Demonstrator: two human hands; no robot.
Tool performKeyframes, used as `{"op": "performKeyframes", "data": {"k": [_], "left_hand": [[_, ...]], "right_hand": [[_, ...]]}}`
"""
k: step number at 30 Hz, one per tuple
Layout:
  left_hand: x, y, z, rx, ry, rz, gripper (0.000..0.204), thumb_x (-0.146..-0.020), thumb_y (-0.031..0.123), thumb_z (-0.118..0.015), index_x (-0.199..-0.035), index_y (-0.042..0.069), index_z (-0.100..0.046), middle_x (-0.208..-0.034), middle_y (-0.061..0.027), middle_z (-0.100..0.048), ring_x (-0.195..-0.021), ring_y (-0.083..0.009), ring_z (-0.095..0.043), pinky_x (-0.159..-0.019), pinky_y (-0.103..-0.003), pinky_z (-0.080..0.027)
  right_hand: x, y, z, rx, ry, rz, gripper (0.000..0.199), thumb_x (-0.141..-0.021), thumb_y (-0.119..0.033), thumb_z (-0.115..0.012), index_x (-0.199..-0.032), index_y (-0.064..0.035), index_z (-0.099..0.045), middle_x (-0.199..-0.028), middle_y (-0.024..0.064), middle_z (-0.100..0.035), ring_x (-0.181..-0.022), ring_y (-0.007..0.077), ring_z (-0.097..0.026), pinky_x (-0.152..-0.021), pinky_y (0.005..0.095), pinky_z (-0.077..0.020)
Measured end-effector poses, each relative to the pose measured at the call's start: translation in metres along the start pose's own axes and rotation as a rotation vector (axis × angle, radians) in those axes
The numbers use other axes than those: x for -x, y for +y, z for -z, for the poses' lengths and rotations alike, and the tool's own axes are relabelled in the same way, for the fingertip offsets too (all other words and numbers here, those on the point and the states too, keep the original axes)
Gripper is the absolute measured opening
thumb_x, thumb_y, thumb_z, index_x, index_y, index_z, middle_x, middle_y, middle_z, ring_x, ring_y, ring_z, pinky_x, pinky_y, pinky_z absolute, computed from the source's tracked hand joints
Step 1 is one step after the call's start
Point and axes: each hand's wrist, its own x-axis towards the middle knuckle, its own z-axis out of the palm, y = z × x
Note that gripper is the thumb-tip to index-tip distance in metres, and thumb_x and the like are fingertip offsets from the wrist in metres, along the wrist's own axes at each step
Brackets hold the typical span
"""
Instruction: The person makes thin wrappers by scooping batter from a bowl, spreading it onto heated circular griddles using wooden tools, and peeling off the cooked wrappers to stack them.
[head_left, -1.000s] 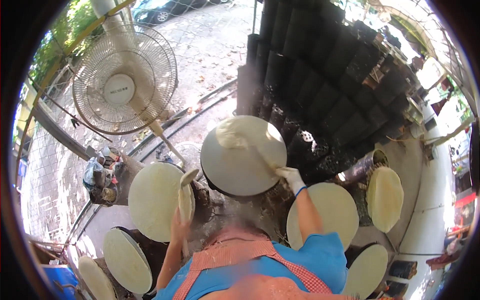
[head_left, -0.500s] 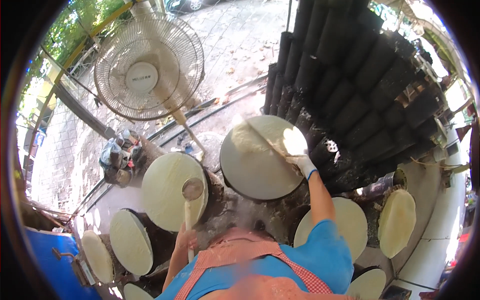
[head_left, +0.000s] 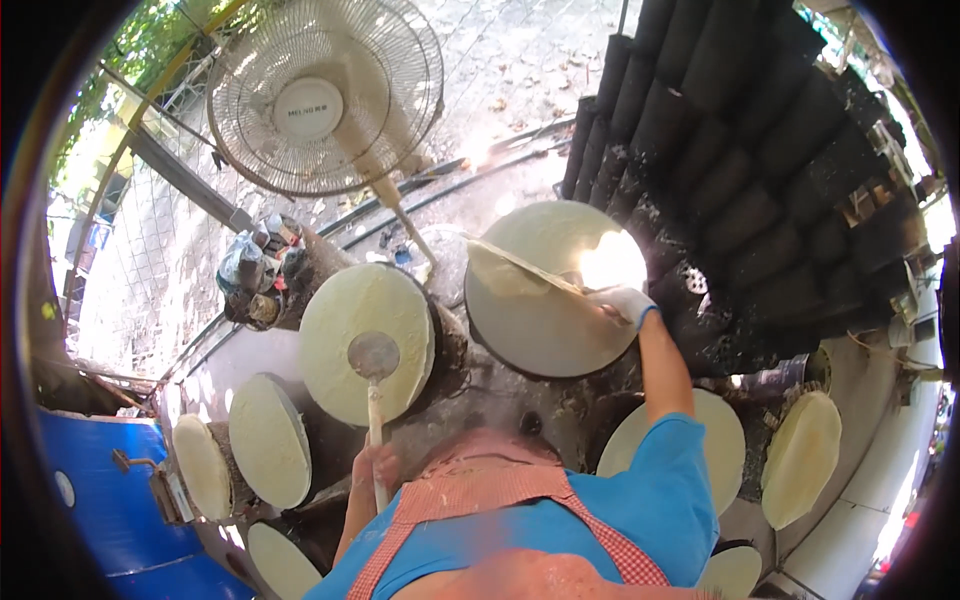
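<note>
My right hand [head_left: 622, 305], in a white glove with a blue cuff, is closed on one end of a long, thin, tan spreader [head_left: 530, 268]. The spreader lies slanted across a round grey griddle [head_left: 550, 345]. Pale batter [head_left: 490, 265] shows along the blade at the griddle's left side. My left hand [head_left: 376, 465] grips the light handle of a ladle [head_left: 374, 356]. The ladle's round bowl is over a pale, round flatbread [head_left: 345, 300] covering the griddle to the left. Whether the bowl touches the flatbread, I cannot tell.
More griddles with pale flatbreads curve round me, at left [head_left: 270, 440] and right [head_left: 803, 460]. A standing fan [head_left: 310, 110] is at the far left, beside a bin of rubbish [head_left: 265, 265]. Black cylinders [head_left: 720, 190] are stacked high at the right, close to the griddle.
My right hand has turned the spreader to a flatter slant on the griddle. The ladle bowl has moved slightly left over the flatbread. The whole view has shifted a little.
</note>
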Motion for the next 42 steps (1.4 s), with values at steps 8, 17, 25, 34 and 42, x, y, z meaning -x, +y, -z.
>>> {"op": "performKeyframes", "data": {"k": [8,17,25,34,42], "left_hand": [[0.022,-0.006,0.017,0.043,-0.058,-0.044,0.058,-0.098,0.011,-0.036,-0.149,0.030,-0.016,-0.069,-0.0045,-0.039,-0.051,-0.0106,-0.039,-0.046,-0.026,-0.042],[0.044,-0.010,0.045,0.037,0.091,-0.088,0.022,-0.096,0.020,-0.041,-0.082,0.005,-0.048,-0.054,-0.0026,-0.037,-0.043,-0.0139,-0.038,-0.042,-0.028,-0.039],[0.059,-0.020,0.051,-0.016,0.123,-0.160,0.053,-0.096,0.010,-0.037,-0.145,0.029,-0.027,-0.065,-0.0015,-0.035,-0.045,-0.0091,-0.036,-0.038,-0.023,-0.038],[0.076,0.043,0.044,-0.245,0.133,-0.026,0.063,-0.094,0.007,-0.041,-0.146,0.035,-0.020,-0.063,-0.0017,-0.034,-0.041,-0.0082,-0.031,-0.033,-0.023,-0.032],[0.079,0.102,0.015,-0.253,0.268,0.199,0.060,-0.097,0.008,-0.037,-0.147,0.035,-0.018,-0.061,-0.0009,-0.030,-0.039,-0.0073,-0.028,-0.030,-0.022,-0.030]], "right_hand": [[0.034,0.057,0.035,-0.224,-0.054,0.317,0.018,-0.083,-0.026,-0.066,-0.083,-0.0077,-0.069,-0.048,-0.0007,-0.048,-0.034,0.0103,-0.038,-0.033,0.0272,-0.0260],[-0.015,0.075,0.048,0.138,-0.287,0.212,0.009,-0.079,-0.018,-0.069,-0.080,-0.0094,-0.068,-0.053,-0.0013,-0.051,-0.042,0.0092,-0.044,-0.039,0.0261,-0.0318],[0.003,-0.021,0.001,0.035,-0.111,0.283,0.025,-0.082,-0.027,-0.069,-0.100,-0.0104,-0.072,-0.051,-0.0055,-0.043,-0.039,0.0071,-0.031,-0.038,0.0247,-0.0220],[0.202,0.159,0.030,0.133,0.067,-0.145,0.024,-0.079,-0.015,-0.063,-0.100,-0.0040,-0.067,-0.064,-0.0008,-0.056,-0.040,0.0081,-0.043,-0.036,0.0258,-0.0307],[0.176,0.170,-0.317,-0.147,0.844,0.418,0.030,-0.083,-0.023,-0.069,-0.105,-0.0038,-0.069,-0.085,0.0122,-0.070,-0.075,0.0182,-0.064,-0.070,0.0322,-0.0496]]}}
